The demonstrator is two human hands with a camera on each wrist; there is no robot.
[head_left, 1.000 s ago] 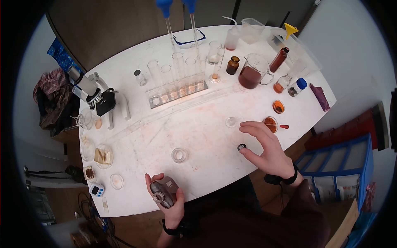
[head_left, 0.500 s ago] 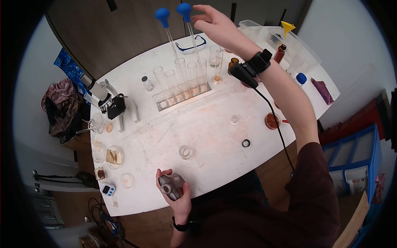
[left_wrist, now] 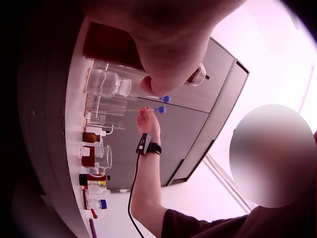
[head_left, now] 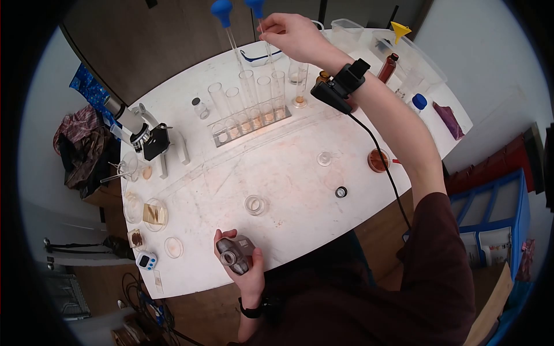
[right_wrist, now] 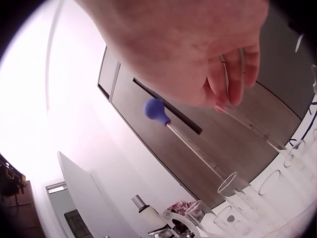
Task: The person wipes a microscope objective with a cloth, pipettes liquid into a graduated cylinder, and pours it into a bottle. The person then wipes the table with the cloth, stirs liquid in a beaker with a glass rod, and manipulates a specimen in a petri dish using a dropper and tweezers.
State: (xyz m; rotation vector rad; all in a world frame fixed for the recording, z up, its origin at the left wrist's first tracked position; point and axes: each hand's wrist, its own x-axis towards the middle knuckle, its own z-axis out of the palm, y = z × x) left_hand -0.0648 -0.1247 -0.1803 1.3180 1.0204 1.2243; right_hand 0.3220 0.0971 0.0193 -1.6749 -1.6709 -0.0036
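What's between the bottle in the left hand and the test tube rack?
A small clear glass jar stands between the bottle and the test tube rack. The head view shows it.

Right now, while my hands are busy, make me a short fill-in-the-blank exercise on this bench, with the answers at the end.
1. The bottle in the left hand is ____, not closed.
2. The right hand pinches a pipette with a ____ bulb.
3. In the head view, the rack stands to the ____ of the microscope.
4. The colour of the funnel is ____.

Missing words: open; blue; right; yellow.
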